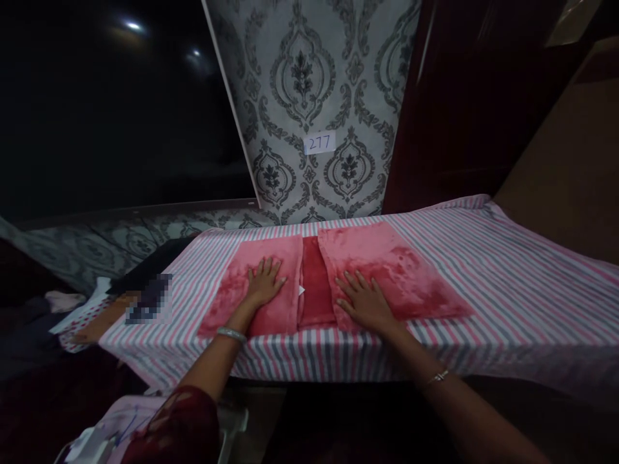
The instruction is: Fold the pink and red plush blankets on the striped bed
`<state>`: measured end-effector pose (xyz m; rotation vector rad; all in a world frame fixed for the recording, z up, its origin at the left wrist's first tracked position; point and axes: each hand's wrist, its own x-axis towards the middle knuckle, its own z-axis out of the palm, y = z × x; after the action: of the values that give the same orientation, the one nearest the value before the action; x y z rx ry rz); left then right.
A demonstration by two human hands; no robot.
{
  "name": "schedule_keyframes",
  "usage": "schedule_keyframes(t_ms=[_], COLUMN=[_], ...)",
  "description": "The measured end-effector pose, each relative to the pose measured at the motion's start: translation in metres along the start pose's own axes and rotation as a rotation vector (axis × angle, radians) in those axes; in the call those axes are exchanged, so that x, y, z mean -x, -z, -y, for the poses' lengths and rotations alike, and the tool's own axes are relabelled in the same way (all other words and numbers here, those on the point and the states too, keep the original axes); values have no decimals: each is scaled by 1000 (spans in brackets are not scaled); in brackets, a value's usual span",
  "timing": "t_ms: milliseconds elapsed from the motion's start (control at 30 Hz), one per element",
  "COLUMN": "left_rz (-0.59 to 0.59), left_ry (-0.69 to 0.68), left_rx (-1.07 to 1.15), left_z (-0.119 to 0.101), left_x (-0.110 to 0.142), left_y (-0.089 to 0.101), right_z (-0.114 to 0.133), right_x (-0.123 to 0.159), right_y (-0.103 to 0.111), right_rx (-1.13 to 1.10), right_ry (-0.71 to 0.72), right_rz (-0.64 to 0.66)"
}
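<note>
A red-pink plush cloth (387, 248) lies on the striped table cover, its two sides folded in toward the middle. Between the folded edges a strip of darker red shows, and a small white tag (301, 290) sticks out at the left fold. My left hand (264, 283) rests flat on the left flap, fingers spread. On the right flap, close to its inner edge, my right hand (366, 303) is laid palm down with the fingers apart. Neither hand grips anything.
The table wears a pink, grey and white striped cover (512, 277). A large dark screen (120, 116) hangs at left, beside patterned wallpaper with a paper label (320, 142) reading 277. Dark red cabinet doors (464, 96) stand behind. Clutter lies left; a pale plastic item (130, 412) is below.
</note>
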<state>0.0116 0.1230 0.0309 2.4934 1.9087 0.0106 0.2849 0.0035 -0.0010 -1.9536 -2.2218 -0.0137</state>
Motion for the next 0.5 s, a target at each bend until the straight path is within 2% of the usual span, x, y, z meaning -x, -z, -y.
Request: schedule_keyframes(t_ms=[100,200,333,433,500], left_rz=[-28,32,103,94,52], left_ry=[-4,-42,-212,-309,-334], left_rx=[11,84,175,175,180], left_z=[0,2,-1,-13,-24], left_x=[2,4,27,55,73], left_y=[-5,3,7,-3,-8], right_z=[-4,2,37,64,73], right_x=[0,-5,-11,-12,-10], right_y=[1,16,22,9,1], right_rx=[-15,-68,-151,-132,-101], right_ry=[-13,-45,-7,47,56], right_rz=[40,123,71,59,63])
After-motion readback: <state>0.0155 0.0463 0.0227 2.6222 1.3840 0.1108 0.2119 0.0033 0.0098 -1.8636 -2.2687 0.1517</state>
